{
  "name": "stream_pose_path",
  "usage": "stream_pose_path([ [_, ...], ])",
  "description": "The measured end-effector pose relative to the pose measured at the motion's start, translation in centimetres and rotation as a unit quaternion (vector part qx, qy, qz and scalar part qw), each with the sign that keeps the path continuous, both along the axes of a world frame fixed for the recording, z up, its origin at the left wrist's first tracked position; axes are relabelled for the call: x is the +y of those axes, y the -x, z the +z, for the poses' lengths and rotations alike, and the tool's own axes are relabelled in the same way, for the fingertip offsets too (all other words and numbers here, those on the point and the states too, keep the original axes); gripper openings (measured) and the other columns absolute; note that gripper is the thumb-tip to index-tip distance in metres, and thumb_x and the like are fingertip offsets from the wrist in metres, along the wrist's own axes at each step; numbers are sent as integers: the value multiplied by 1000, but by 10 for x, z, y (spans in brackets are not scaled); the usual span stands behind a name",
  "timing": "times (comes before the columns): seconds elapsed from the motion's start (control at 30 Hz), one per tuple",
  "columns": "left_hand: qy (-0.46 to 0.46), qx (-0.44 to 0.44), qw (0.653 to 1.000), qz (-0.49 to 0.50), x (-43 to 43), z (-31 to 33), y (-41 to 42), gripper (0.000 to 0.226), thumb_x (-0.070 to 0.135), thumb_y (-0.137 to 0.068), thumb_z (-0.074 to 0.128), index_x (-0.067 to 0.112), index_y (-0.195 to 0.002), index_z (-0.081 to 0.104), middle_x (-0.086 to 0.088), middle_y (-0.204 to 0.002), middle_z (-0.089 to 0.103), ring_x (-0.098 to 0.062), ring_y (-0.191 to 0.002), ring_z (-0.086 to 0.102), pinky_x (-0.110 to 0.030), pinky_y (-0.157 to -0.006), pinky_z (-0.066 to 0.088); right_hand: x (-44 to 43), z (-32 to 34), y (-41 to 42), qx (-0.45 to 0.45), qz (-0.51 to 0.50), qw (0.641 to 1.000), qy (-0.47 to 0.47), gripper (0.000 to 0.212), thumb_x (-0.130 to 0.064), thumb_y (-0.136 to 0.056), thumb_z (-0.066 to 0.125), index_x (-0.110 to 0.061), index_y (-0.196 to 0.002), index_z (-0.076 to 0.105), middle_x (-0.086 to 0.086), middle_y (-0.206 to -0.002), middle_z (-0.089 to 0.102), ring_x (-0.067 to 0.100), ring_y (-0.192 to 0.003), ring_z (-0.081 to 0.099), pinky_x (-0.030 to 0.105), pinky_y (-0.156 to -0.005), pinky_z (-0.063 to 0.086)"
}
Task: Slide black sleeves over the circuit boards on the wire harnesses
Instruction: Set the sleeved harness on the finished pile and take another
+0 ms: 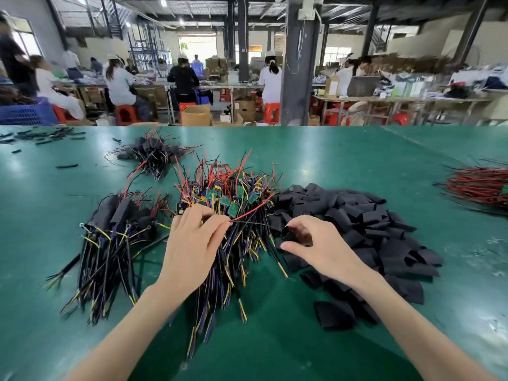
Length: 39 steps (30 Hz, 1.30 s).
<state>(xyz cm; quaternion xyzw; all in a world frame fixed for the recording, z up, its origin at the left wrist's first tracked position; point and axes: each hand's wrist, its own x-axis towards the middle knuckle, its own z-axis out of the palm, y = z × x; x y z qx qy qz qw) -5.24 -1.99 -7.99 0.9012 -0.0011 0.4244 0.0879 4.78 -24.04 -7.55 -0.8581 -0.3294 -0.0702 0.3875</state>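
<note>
At the harness pile (231,193), left hand (192,240) pinches wires (248,213) (red, black); right hand (321,246) grips a sleeve (288,232).

Matt black sleeves (357,215), glossy green table (330,160)

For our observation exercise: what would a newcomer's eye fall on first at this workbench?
The bright tangle of wire harnesses with green circuit boards at the centre, where the left hand pinches a red wire. Just right of it, a heap of black sleeves, where the right hand grips one sleeve.
</note>
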Motion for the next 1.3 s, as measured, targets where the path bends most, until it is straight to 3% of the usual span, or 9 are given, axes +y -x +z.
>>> stream_pose_path([
  [0.3, 33, 3, 999, -18, -2, 2, 2, 36, 30, -95, 42, 10, -97, 71, -5, -92, 55, -18, -86, 47, -28, -71, 23, -2, 0, -2, 3, -18, 1000, -2, 34, -24, -74, 78, -18, -104, 61, -10, -93, 59, 9, -86, 56, 4, -76, 37],
  [0.47, 55, -6, 998, -7, -3, 4, 5, 35, 29, -95, 42, 10, -98, 71, -6, -93, 56, -24, -85, 53, -26, -74, 22, -2, -1, -1, 4, -12, 999, 35, 32, -25, -76, 77, -19, -102, 61, -4, -95, 60, 13, -86, 58, 25, -84, 45],
  [0.7, 44, 31, 998, -19, -5, 2, 5, 37, 32, -95, 41, 12, -98, 72, -4, -93, 56, -24, -86, 55, -27, -72, 23, -1, 3, 0, 11, -16, 1000, -9, 35, -23, -74, 78, -16, -104, 62, -6, -94, 61, 12, -88, 58, 12, -79, 39],
  [0.93, 38, 56, 997, -38, -4, 1, 4, 31, 30, -94, 45, 17, -97, 73, -2, -92, 54, -18, -86, 47, -30, -70, 24, -1, 6, -1, 9, -31, 997, -73, 32, -14, -74, 79, -12, -101, 64, -5, -89, 64, -1, -79, 58, -2, -72, 36],
  [1.3, -41, 71, 997, -15, -4, 3, 5, 10, 14, -85, 63, 16, -85, 73, -6, -85, 54, -27, -75, 53, -32, -68, 21, -2, 10, -1, -41, -26, 993, -107, 33, -12, -71, 79, -18, -101, 65, -9, -94, 63, 9, -85, 60, 17, -83, 45],
])
